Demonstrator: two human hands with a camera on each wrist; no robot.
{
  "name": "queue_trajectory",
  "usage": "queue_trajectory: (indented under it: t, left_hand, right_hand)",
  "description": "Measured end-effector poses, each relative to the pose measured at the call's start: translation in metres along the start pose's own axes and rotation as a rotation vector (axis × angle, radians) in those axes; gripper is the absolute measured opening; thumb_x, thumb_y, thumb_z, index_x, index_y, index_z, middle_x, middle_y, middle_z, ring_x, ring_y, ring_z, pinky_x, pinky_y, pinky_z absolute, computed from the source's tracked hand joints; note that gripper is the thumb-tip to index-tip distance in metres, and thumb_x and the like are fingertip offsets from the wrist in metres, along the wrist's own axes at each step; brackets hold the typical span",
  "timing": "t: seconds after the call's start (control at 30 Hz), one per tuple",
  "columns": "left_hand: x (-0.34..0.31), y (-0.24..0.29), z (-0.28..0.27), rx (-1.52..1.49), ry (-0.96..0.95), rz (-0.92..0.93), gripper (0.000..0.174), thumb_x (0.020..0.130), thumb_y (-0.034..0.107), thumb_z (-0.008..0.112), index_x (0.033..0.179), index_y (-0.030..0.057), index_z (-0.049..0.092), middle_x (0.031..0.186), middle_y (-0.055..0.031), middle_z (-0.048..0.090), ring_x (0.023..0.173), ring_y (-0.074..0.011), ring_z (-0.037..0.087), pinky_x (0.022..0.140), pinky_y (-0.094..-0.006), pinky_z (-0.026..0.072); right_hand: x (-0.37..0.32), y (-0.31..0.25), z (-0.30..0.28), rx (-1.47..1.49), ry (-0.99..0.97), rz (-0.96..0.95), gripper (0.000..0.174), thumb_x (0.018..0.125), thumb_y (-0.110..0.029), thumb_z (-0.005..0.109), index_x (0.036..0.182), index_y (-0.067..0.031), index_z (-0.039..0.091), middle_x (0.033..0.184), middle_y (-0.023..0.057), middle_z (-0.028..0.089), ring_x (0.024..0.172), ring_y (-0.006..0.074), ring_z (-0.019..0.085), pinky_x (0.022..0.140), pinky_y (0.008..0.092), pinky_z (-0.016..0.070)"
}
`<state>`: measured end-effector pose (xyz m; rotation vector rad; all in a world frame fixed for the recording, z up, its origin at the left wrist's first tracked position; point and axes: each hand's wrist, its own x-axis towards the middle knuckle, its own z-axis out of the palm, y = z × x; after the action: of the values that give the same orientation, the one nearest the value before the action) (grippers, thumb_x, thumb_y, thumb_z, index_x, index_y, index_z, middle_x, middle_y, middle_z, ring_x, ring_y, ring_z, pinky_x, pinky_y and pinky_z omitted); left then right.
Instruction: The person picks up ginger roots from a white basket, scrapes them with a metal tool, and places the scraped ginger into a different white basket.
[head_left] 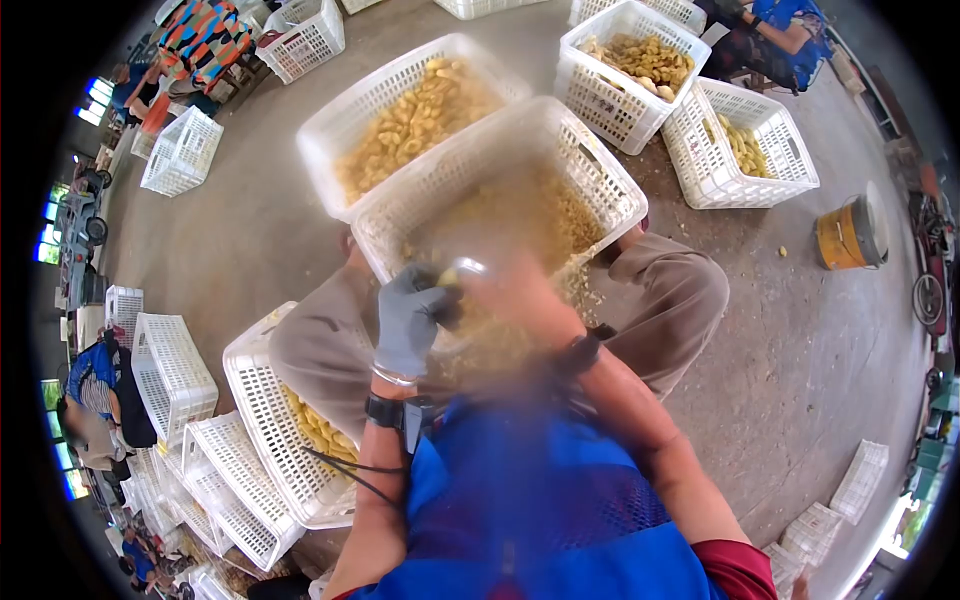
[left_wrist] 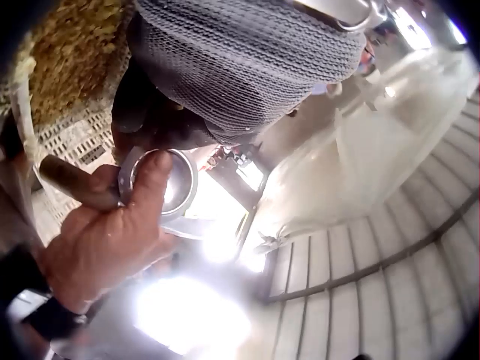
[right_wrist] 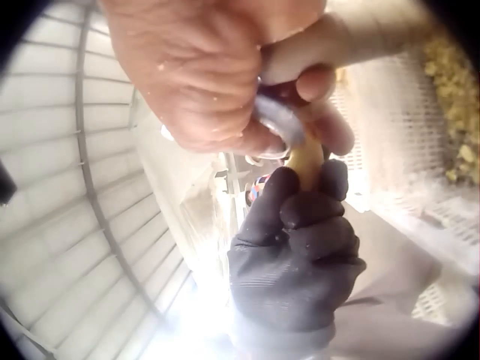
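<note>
Over the lap, just before the near basket [head_left: 610, 190]: pinched at the fingertips of the gloved left hand [right_wrist: 296, 247], a small yellow fruit piece [right_wrist: 306, 161] — probably light, softish, slick with juice; best held low, by its sides. Curled round the metal ring tool [right_wrist: 277, 120] — the bare right hand [right_wrist: 202, 75]. No readable writing anywhere.

This is an open shed where produce is processed. Many white plastic crates [head_left: 612, 108], some filled with yellow pieces [head_left: 420, 115], stand on a bare concrete floor [head_left: 250, 230]. Other workers [head_left: 200, 45] sit among them under a corrugated roof [left_wrist: 390, 247].
</note>
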<state>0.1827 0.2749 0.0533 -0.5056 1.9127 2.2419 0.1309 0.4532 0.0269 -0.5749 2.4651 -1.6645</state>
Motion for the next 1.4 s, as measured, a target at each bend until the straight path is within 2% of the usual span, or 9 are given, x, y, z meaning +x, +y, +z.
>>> queue_trajectory:
  t: [0.1,0.23,0.33,0.4,0.5,0.67,0.9,1.2,1.4]
  left_hand:
    - [-0.009,0.009,0.002,-0.131,-0.042,0.005,0.036,0.085,0.000,0.070,0.120,-0.0060,0.066,0.086,-0.0125,0.071,0.055,-0.0143,0.061,0.050,-0.0275,0.0487]
    - [-0.005,0.007,-0.013,-0.167,-0.060,0.124,0.043,0.084,-0.002,0.071,0.127,-0.0049,0.064,0.099,-0.0124,0.073,0.070,-0.0185,0.068,0.063,-0.0288,0.0569]
    - [0.007,-0.004,-0.019,-0.248,-0.108,0.173,0.048,0.085,-0.003,0.071,0.131,-0.0045,0.062,0.115,-0.0131,0.072,0.093,-0.0212,0.073,0.081,-0.0325,0.0616]
    - [0.008,-0.010,-0.014,-0.288,-0.105,0.184,0.046,0.087,-0.002,0.071,0.132,-0.0043,0.062,0.119,-0.0136,0.072,0.098,-0.0209,0.072,0.084,-0.0333,0.0616]
    - [0.010,-0.020,-0.005,-0.284,-0.096,0.234,0.041,0.092,-0.002,0.069,0.132,-0.0039,0.062,0.121,-0.0137,0.071,0.104,-0.0217,0.072,0.087,-0.0341,0.0614]
    - [0.006,-0.015,-0.002,-0.186,-0.076,0.209,0.037,0.095,0.000,0.068,0.131,-0.0034,0.062,0.118,-0.0122,0.072,0.101,-0.0197,0.071,0.086,-0.0332,0.0608]
    - [0.004,-0.017,-0.004,-0.169,-0.121,0.043,0.034,0.094,0.005,0.072,0.126,-0.0047,0.065,0.102,-0.0095,0.074,0.078,-0.0157,0.071,0.069,-0.0286,0.0596]
    - [-0.002,-0.011,0.002,-0.044,-0.080,0.153,0.032,0.092,0.006,0.074,0.120,-0.0063,0.066,0.095,-0.0111,0.074,0.069,-0.0168,0.069,0.062,-0.0282,0.0572]
    - [-0.011,-0.016,0.007,-0.326,-0.161,0.227,0.032,0.092,0.009,0.075,0.119,-0.0070,0.067,0.098,-0.0152,0.074,0.066,-0.0176,0.067,0.058,-0.0280,0.0535]
  right_hand:
    - [0.002,0.045,-0.003,-0.079,0.069,0.126,0.017,0.090,-0.014,0.070,0.105,-0.0050,0.072,0.078,0.0161,0.070,0.071,0.0240,0.068,0.064,0.0428,0.0499]
    - [0.001,-0.022,-0.041,0.309,0.093,0.660,0.020,0.090,-0.018,0.072,0.104,-0.0035,0.073,0.082,0.0136,0.073,0.075,0.0226,0.070,0.065,0.0415,0.0507]
    - [0.004,0.006,-0.033,0.077,0.092,0.331,0.024,0.091,-0.023,0.074,0.103,-0.0026,0.075,0.082,0.0088,0.073,0.074,0.0190,0.068,0.066,0.0384,0.0510]
    - [0.005,0.006,-0.030,0.141,0.058,0.294,0.050,0.091,-0.017,0.075,0.132,0.0040,0.057,0.092,0.0071,0.074,0.082,0.0133,0.068,0.073,0.0318,0.0554]
    - [0.008,0.007,-0.019,0.346,0.013,0.257,0.080,0.089,-0.013,0.078,0.152,0.0088,0.034,0.103,0.0067,0.074,0.090,0.0113,0.068,0.081,0.0286,0.0575]
    - [0.001,0.009,-0.010,0.456,0.075,0.225,0.020,0.092,-0.024,0.075,0.097,-0.0046,0.079,0.071,-0.0029,0.065,0.060,0.0067,0.053,0.054,0.0287,0.0403]
    - [-0.004,0.002,-0.011,0.503,0.083,0.265,0.020,0.092,-0.024,0.075,0.097,-0.0048,0.079,0.071,-0.0029,0.065,0.058,0.0059,0.051,0.051,0.0270,0.0380]
    - [-0.007,-0.013,-0.015,0.383,0.064,0.202,0.018,0.092,-0.016,0.073,0.098,0.0007,0.075,0.077,0.0002,0.068,0.071,0.0071,0.059,0.060,0.0283,0.0471]
    - [0.007,0.016,-0.001,0.280,0.059,0.137,0.011,0.091,-0.010,0.069,0.093,-0.0002,0.073,0.073,0.0055,0.068,0.062,0.0114,0.060,0.053,0.0301,0.0463]
